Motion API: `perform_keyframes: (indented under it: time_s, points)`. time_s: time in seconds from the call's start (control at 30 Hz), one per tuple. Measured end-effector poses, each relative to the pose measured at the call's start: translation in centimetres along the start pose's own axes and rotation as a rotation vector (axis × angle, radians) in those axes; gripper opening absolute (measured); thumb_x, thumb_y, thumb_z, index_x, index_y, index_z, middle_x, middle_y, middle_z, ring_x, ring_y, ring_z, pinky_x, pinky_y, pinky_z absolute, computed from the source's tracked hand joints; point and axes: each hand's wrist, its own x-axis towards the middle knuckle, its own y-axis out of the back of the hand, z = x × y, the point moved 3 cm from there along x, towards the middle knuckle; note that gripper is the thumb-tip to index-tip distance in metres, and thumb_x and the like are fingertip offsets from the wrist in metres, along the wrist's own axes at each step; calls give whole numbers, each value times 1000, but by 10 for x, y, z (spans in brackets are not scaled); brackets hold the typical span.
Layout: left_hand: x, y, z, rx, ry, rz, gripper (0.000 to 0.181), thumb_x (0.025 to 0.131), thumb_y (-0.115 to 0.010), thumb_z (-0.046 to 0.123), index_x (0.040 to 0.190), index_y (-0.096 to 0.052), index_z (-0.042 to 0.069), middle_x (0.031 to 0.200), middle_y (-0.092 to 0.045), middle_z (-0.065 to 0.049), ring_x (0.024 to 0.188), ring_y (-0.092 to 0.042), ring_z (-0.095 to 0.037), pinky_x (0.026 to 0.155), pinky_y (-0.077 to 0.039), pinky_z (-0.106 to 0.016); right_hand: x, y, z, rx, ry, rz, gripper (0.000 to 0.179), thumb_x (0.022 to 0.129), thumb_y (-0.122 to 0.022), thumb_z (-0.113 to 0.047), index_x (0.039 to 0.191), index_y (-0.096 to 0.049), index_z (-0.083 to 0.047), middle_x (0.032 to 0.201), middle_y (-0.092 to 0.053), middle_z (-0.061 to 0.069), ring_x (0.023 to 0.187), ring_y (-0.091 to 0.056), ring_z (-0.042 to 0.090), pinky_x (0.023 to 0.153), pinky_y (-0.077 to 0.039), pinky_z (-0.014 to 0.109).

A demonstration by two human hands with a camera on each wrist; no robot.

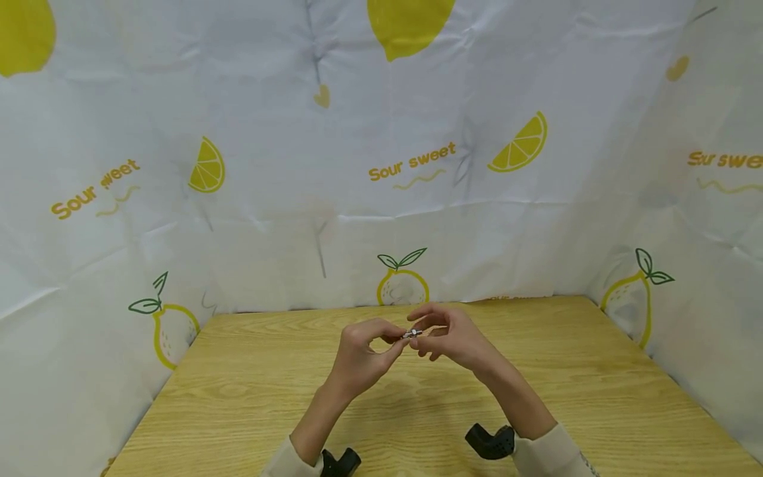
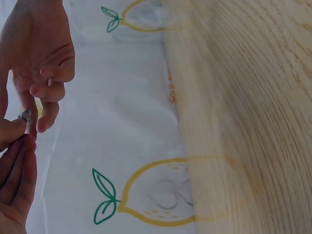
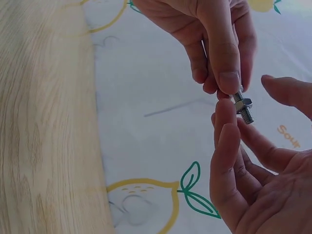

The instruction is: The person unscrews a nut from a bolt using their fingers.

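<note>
A small silver bolt (image 3: 248, 117) with a hex nut (image 3: 244, 104) partway along its thread is held up above the table. My left hand (image 1: 365, 354) pinches one end of the bolt between thumb and fingertips, hiding that end. The threaded tip points toward my right hand (image 1: 451, 339). In the right wrist view, the right thumb (image 3: 290, 92) stands apart from the nut, while the loosely bent fingers lie right beside the nut and thread. The left wrist view shows the bolt (image 2: 25, 115) small at the left edge, with the right hand above it.
Below the hands lies a wood-grain table (image 1: 250, 397). A white curtain (image 1: 268, 199) printed with lemons and lettering surrounds it at the back and sides. Black wrist devices (image 1: 490, 442) sit at both cuffs.
</note>
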Motion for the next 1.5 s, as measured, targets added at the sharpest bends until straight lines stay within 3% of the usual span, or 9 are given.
perform_keyframes:
  time_s: [0.17,0.3,0.43,0.77,0.97,1.1,1.23,1.33,1.5]
  points:
    - [0,0,0,23,-18,6,11,84,-83,-1,91,-79,6,83,-78,-4,73,-74,-10,71,-60,-16,0,0,1,-49,-54,3,38,105,-61,-33,121,-68,2,103,-72,18,74,-72,25,66,-63,40]
    - [-1,0,0,25,25,-3,3,88,-81,5,91,-79,7,83,-78,-3,74,-74,-10,72,-59,-16,0,-1,1,-68,-77,-8,37,107,-57,-33,112,-71,1,95,-73,14,71,-71,23,65,-63,39]
    - [-2,-1,1,13,57,-12,7,93,-78,11,91,-79,5,85,-79,-3,75,-75,-11,72,-60,-17,-1,-1,0,-46,-47,-17,32,105,-61,-26,115,-70,4,94,-73,12,70,-71,22,64,-63,35]
    - [-2,-2,2,8,40,-1,12,83,-84,-1,91,-80,6,84,-79,-4,74,-74,-10,71,-59,-16,-3,0,-1,-41,35,2,24,98,-67,-10,117,-65,4,106,-70,22,74,-71,21,64,-62,33]
    - [-2,-2,1,-14,48,8,5,87,-81,3,91,-79,5,84,-79,-3,74,-75,-10,70,-59,-15,-3,0,-4,-31,47,26,27,97,-70,-12,119,-66,3,115,-68,27,74,-72,20,65,-64,39]
    - [-2,-3,1,-7,24,10,5,87,-81,2,91,-79,4,83,-79,-4,74,-75,-10,70,-59,-15,-3,2,-4,-39,1,58,31,104,-63,-26,115,-67,2,104,-71,21,69,-71,27,63,-64,40]
    - [-2,-4,2,-4,35,1,4,88,-81,3,90,-79,5,84,-79,-4,74,-75,-10,71,-59,-15,-3,2,-1,-56,-63,31,40,108,-56,-34,108,-70,3,88,-72,12,62,-68,26,61,-62,37]
    - [-2,-4,3,-2,56,-1,2,89,-80,5,91,-79,5,85,-79,-3,75,-75,-10,72,-59,-15,-3,2,0,-40,-76,6,39,107,-58,-33,109,-71,4,86,-72,8,63,-68,22,62,-62,34]
    - [-2,-3,3,-1,62,8,9,86,-82,2,93,-79,6,84,-79,-3,74,-75,-10,71,-60,-17,-3,3,-1,0,-22,12,31,103,-66,-24,114,-71,5,93,-76,15,69,-73,21,64,-64,35]
